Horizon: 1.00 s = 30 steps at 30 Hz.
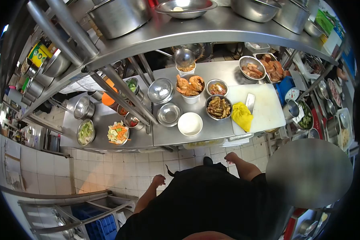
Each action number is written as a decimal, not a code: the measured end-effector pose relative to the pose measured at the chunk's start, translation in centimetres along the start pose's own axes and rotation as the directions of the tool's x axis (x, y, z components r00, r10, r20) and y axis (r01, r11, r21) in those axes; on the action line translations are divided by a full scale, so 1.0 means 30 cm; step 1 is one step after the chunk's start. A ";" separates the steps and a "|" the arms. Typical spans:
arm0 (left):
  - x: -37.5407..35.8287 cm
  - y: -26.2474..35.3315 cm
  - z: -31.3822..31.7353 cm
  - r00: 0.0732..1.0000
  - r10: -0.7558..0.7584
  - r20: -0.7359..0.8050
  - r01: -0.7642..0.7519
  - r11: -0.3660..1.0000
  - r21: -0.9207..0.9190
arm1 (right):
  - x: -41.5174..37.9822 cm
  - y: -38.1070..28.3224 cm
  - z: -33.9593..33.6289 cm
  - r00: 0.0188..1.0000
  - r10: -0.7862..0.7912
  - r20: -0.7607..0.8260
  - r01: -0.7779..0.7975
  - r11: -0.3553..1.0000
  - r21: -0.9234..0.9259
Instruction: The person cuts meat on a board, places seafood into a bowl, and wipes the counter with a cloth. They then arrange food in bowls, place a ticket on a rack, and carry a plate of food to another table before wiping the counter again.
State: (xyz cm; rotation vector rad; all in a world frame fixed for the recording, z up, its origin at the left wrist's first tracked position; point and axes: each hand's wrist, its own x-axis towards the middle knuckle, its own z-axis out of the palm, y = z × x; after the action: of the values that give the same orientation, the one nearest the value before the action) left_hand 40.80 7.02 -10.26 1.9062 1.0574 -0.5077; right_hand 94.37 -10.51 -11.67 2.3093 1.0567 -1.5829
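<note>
My left hand (158, 180) hangs low over the tiled floor, a short way from the counter, its fingers loosely curled with nothing in them. My right hand (230, 157) is nearer the counter edge, its fingers also bent in and holding nothing. Closest to it on the counter are a yellow cloth (242, 116) and a cleaver (250, 102), both on a white cutting board (270, 105). Left of the board are a bowl of brown cut pieces (219, 107), a white bowl (190, 124) and a container of cooked shrimp-like pieces (190, 85). Neither hand touches any of these.
Two bowls of cut vegetables (118, 133) and shredded greens (85, 133) stand at the left. Meat pieces fill a steel bowl (252, 68) behind the board. A steel shelf (212, 34) with pots overhangs the counter. A blurred round shape (309, 173) covers the right side.
</note>
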 end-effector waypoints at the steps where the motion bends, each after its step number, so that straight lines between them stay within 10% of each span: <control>1: 0.027 -0.059 0.022 0.991 0.128 -0.029 -0.123 0.982 0.146 | -0.025 -0.018 -0.017 1.000 0.024 0.002 -0.024 1.000 0.010; 3: 0.064 -0.137 0.051 0.924 0.381 -0.028 -0.332 0.837 0.435 | -0.039 -0.040 -0.040 1.000 0.013 0.000 -0.013 1.000 0.018; 6: 0.043 -0.070 0.023 0.998 -0.023 0.050 0.019 0.997 0.076 | -0.049 -0.067 -0.066 0.999 -0.008 -0.053 0.010 1.000 0.028; 9: 0.036 -0.045 0.001 0.996 0.087 0.019 -0.087 0.922 0.377 | -0.050 -0.101 -0.090 0.996 -0.031 -0.078 0.031 0.999 0.008; 11: 0.034 -0.036 -0.008 0.990 -0.122 0.067 0.126 0.990 -0.066 | -0.014 -0.106 -0.092 0.996 -0.070 -0.060 0.068 0.997 -0.041; 13: 0.016 -0.005 -0.020 0.986 -0.150 0.078 0.158 0.982 -0.104 | 0.040 -0.096 -0.085 0.991 -0.135 -0.021 0.131 0.985 -0.115; 15: -0.005 0.027 -0.030 1.000 -0.008 0.018 0.003 0.964 0.265 | 0.101 -0.067 -0.053 0.978 -0.204 -0.041 0.195 0.968 -0.156; 17: -0.008 0.027 -0.020 1.000 -0.014 0.006 0.012 0.970 0.243 | 0.171 -0.015 -0.015 0.914 -0.404 -0.029 0.375 0.873 -0.312; 24: -0.018 0.038 -0.014 0.988 -0.154 -0.013 0.154 0.986 0.058 | 0.001 -0.085 -0.030 0.979 -0.202 0.001 0.192 0.930 -0.314; 27: 0.052 -0.077 0.024 0.982 0.166 0.089 -0.189 0.883 0.430 | 0.023 -0.044 0.004 0.995 -0.102 -0.009 0.100 0.990 -0.102; 30: 0.065 -0.087 0.030 0.988 0.116 0.100 -0.148 0.895 0.420 | 0.008 -0.040 0.006 0.992 -0.111 0.057 0.119 0.980 -0.160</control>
State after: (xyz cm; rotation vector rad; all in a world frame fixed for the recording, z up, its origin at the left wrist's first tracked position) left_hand 39.77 7.86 -13.38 2.3044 0.8048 -0.7734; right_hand 93.55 -9.60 -11.63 2.1290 1.2783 -1.5192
